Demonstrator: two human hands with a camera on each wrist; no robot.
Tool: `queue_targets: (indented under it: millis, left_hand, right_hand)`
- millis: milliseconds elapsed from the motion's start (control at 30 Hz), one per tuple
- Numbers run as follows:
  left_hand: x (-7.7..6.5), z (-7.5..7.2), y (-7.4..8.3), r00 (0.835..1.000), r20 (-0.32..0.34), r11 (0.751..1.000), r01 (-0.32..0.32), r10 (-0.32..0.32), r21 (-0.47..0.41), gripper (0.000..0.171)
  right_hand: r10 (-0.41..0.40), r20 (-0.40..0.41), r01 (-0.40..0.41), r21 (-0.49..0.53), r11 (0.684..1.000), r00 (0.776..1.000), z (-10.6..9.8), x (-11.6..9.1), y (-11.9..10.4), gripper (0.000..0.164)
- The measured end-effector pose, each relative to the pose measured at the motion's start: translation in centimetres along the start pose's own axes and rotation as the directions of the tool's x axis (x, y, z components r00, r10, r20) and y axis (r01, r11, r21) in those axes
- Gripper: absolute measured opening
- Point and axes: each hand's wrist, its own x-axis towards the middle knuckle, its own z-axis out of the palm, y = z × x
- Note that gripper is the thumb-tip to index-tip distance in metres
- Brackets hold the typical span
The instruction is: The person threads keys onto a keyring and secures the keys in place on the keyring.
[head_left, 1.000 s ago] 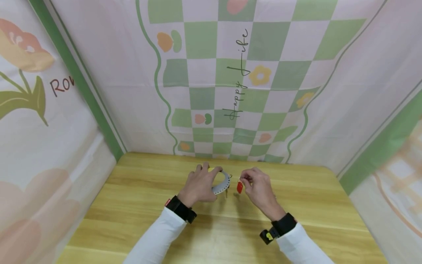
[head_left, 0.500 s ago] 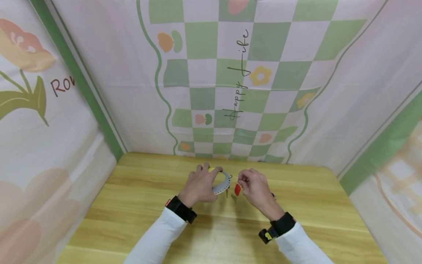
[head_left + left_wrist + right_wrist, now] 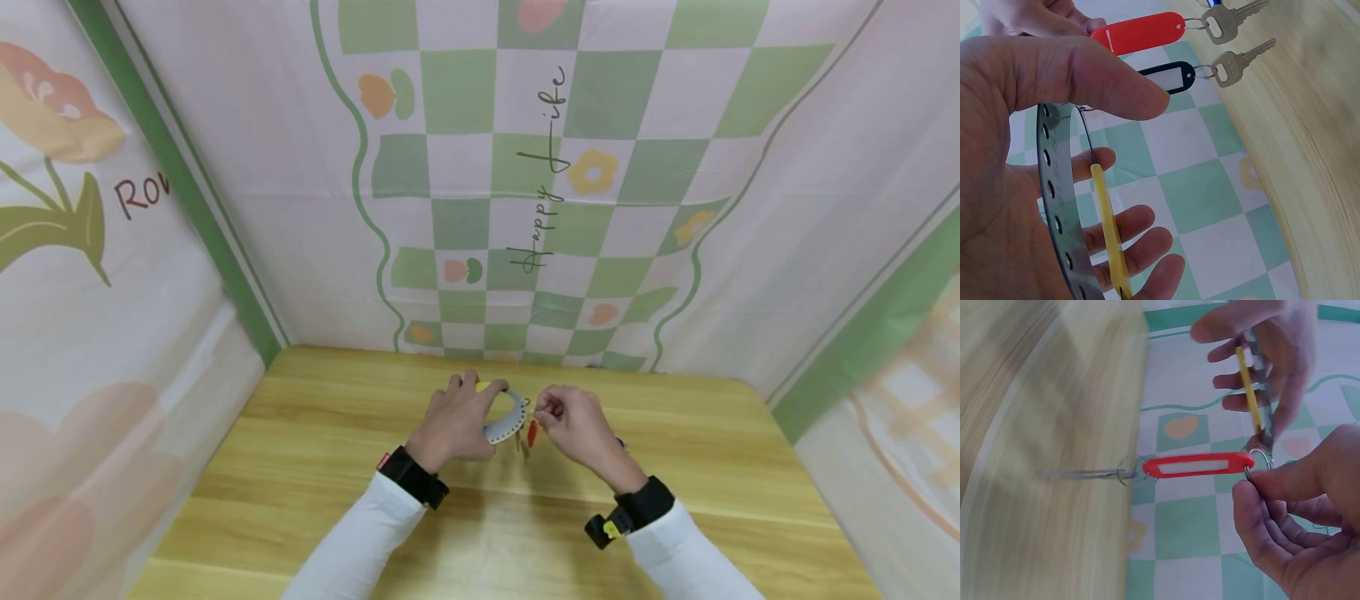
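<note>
My left hand [image 3: 457,421] holds a curved grey metal key holder [image 3: 507,428] with a row of holes and a yellow handle [image 3: 1107,219], its fingers curled round the handle. From the holder hangs a black key tag [image 3: 1172,76] with a silver key [image 3: 1232,69]. Close by, my right hand [image 3: 581,425] pinches the small metal ring of a red key tag [image 3: 1197,465] between thumb and index finger. A second key [image 3: 1221,26] dangles from that tag. The ring is right by the holder's end; whether it goes through a hole I cannot tell.
Both hands are above a wooden table [image 3: 337,467]. Behind its far edge hangs a checked green and white cloth [image 3: 510,317]. A small blue thing [image 3: 621,444] shows beside the right wrist, mostly hidden.
My right hand has moved slightly left, bringing the red key tag up to the holder's edge. The tag has turned edge-on. The left hand has barely moved.
</note>
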Motion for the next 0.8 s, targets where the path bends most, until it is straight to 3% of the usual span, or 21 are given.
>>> queue_targets:
  millis: [233,800]
  left_hand:
    - [0.0,0.0,0.0,1.000,0.000,1.000,0.002,-0.002,0.010,0.086]
    - [0.0,0.1,0.0,1.000,-0.012,0.999,-0.011,0.011,0.037,0.084]
  right_hand:
    - [0.113,0.111,-0.129,0.146,0.981,0.987,-0.6,0.3,-0.5,0.006]
    - [0.193,0.204,-0.240,0.236,0.942,0.960,-0.6,0.9,-1.2,0.008]
